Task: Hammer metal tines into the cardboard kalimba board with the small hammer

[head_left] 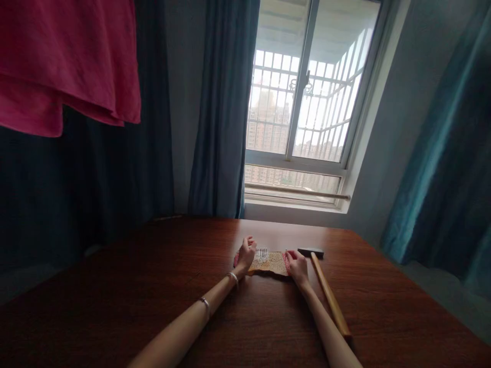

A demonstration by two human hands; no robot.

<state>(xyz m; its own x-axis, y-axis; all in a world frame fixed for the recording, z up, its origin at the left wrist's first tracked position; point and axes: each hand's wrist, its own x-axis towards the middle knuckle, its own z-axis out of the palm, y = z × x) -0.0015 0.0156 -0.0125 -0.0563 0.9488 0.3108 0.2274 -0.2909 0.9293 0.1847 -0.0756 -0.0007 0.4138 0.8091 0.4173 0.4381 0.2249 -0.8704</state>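
Room: blue curtains around a window with bars outside, plus pink cloth hanging top left of my feed.
Table: reddish-brown wood grain, kinda shiny toward the window.
Speckled strip: lying crosswise between the two hands near the far edge; tan with dark dots, reddish at both ends, wavy on the near side.
Nail row: thin dark ones standing upright, just beside the left hand.
Left hand: over the strip's left end, fingers loosely curled; can't tell from my end if there's anything in it.
Right hand: at the strip's right end, fingertips pinched together on what looks to me like a thin nail, upright.
Hammer: flat on the table right of that hand, dark head away from me, wooden handle toward me.
Bracelets: two, both on the left arm.
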